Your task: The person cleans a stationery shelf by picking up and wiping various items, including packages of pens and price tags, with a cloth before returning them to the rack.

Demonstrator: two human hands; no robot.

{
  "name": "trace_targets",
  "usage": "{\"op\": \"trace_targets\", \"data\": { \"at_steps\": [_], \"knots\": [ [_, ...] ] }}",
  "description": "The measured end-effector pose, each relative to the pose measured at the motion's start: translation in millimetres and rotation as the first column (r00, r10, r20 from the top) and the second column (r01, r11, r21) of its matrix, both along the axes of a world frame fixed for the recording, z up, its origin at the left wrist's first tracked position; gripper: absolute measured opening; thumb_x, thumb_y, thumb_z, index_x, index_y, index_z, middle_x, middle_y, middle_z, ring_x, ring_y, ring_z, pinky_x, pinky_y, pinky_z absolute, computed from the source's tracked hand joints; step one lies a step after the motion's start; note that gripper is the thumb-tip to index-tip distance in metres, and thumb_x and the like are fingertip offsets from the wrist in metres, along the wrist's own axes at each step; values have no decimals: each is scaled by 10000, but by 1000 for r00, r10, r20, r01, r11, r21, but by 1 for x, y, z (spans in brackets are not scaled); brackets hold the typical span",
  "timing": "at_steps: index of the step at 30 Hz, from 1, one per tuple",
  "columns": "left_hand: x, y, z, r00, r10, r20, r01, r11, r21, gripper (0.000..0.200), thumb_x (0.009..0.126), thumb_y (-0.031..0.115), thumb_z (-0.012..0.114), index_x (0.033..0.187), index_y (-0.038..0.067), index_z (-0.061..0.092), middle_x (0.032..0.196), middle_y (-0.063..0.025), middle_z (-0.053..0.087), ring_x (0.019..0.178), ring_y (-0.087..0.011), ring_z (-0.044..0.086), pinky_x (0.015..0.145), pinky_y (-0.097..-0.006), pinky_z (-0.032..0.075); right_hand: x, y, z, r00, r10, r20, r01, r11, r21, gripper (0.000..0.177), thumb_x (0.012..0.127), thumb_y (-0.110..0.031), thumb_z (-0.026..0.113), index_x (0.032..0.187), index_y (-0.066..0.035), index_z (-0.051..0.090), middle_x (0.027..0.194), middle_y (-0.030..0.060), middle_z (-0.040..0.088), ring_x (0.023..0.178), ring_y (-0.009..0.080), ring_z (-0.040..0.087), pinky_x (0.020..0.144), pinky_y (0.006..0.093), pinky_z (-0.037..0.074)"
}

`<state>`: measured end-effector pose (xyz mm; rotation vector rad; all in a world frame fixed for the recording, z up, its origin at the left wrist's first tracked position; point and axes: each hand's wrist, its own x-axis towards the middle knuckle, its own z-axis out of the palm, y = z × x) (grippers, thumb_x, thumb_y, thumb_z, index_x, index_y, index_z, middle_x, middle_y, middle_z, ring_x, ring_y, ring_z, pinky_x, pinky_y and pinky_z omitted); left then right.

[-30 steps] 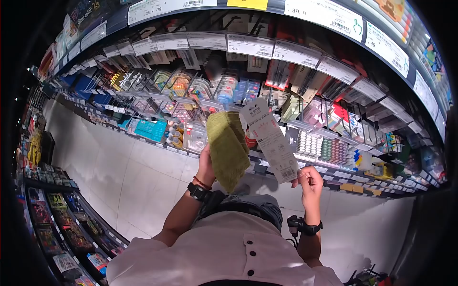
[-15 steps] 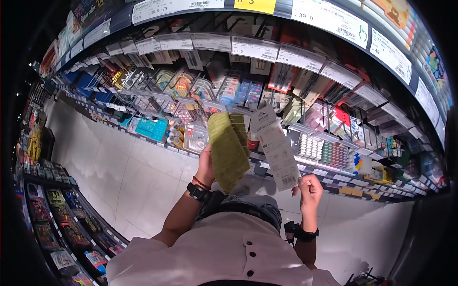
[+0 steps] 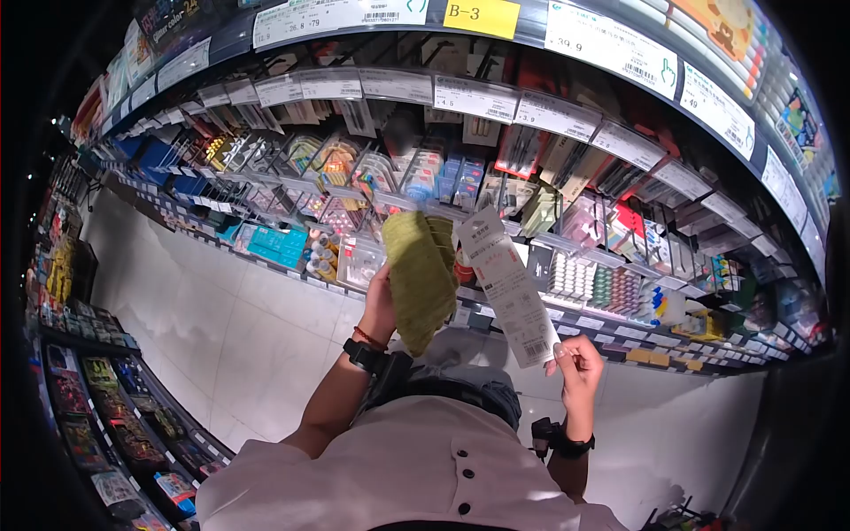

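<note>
Here, left hand [image 3: 379,305]: closed around the lower edge of a folded green cloth [image 3: 418,274], which it holds upright.
Right hand [image 3: 577,358]: fingertips pinched narrowly on the bottom end of a long white tag [image 3: 509,288].
Tag: slants up from the pinch to the cloth's top corner, just beside the cloth. Whether it is fastened there cannot be told.
Cloth position: between the person's chest and the front of the stationery shelf [image 3: 496,97], near the pegged packets [image 3: 611,279] but apart from them.
Risk one: a pull on the tag away from the cloth could, by judgement, tear the thin strip or tug the cloth out of its one-hand grip.
Risk two: a forward swing of the cloth might knock packets off their pegs, because they hang close ahead.
Edges: price-label rails run above and ahead; a second rack [image 3: 97,389] stands low on the left.
Open room: the pale aisle floor [image 3: 248,327] lies bare to the left and beneath the hands.
</note>
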<state>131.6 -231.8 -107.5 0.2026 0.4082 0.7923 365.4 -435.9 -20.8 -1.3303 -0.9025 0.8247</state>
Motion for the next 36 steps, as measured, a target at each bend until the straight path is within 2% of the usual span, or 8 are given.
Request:
{"op": "trace_targets", "data": {
  "at_steps": [11, 14, 17, 19, 20, 21, 29, 36],
  "knots": [
    [-1, -14, 9, 999, -24, 34, 26, 998, -59, 355, 893, 229, 376, 1147, -4, 462, 1098, -144, 539, 981, -235, 547, 850, -381, 450, -1, -6, -2, 978, 195, -78, -198, 980, -34, 78, 846, -25, 498, 774, 5, 503, 646, 41, 547, 558, 83, 533, 519, 197, 417],
    [2, -23, 16, 990, 56, -131, -37, 989, 145, 346, 895, 213, 392, 1163, 1, 444, 1095, -134, 535, 990, -214, 540, 855, -356, 447, -7, -9, 1, 975, 208, -75, -211, 977, -33, 49, 823, 20, 479, 778, 12, 498, 642, 45, 542, 561, 93, 539, 511, 206, 423],
    [3, -31, 7, 777, 458, -431, 187, 485, 854, 398, 887, 294, 384, 1171, 22, 445, 1095, -148, 536, 989, -267, 540, 868, -407, 430, -19, -11, 4, 966, 257, 17, -256, 966, -22, 45, 790, 57, 473, 779, 25, 503, 636, 56, 541, 555, 104, 545, 505, 216, 427],
    [7, -31, -4, 896, 295, -332, 32, 703, 711, 420, 884, 342, 387, 1175, 44, 444, 1094, -147, 531, 997, -260, 533, 872, -410, 425, -33, -8, 9, 948, 309, 68, -308, 951, -33, 44, 775, 63, 480, 779, 32, 511, 633, 64, 543, 550, 109, 548, 504, 220, 428],
    [3, -25, -30, 994, 43, 105, -84, 899, 430, 452, 877, 392, 386, 1179, 60, 442, 1110, -145, 519, 1017, -260, 520, 877, -411, 419, -41, -7, 13, 937, 340, 75, -337, 940, -51, 39, 772, 59, 488, 780, 34, 517, 633, 68, 545, 546, 111, 548, 506, 221, 428],
    [0, -19, -57, 849, -33, 527, 19, 999, 33, 484, 870, 442, 386, 1182, 76, 439, 1126, -143, 507, 1037, -260, 506, 883, -413, 414, -49, -6, 15, 926, 369, 82, -364, 929, -69, 35, 769, 56, 496, 780, 36, 522, 632, 72, 547, 543, 112, 549, 507, 222, 428],
    [-52, -65, 7, 966, -6, 257, -21, 994, 104, 497, 868, 451, 384, 1202, 85, 420, 1140, -142, 500, 1050, -264, 497, 891, -411, 406, -107, -7, 29, 704, 685, 186, -701, 713, 24, 28, 791, 6, 524, 800, 30, 536, 637, 75, 561, 521, 119, 551, 490, 229, 413],
    [-102, -117, 27, 944, 34, 327, -71, 993, 99, 510, 866, 460, 383, 1219, 93, 403, 1152, -141, 494, 1061, -267, 489, 898, -410, 400, -142, -40, 29, 914, 341, -219, -328, 940, 94, 90, 849, -37, 496, 765, -3, 495, 620, 47, 534, 497, 82, 498, 472, 194, 391]
  ]
}}
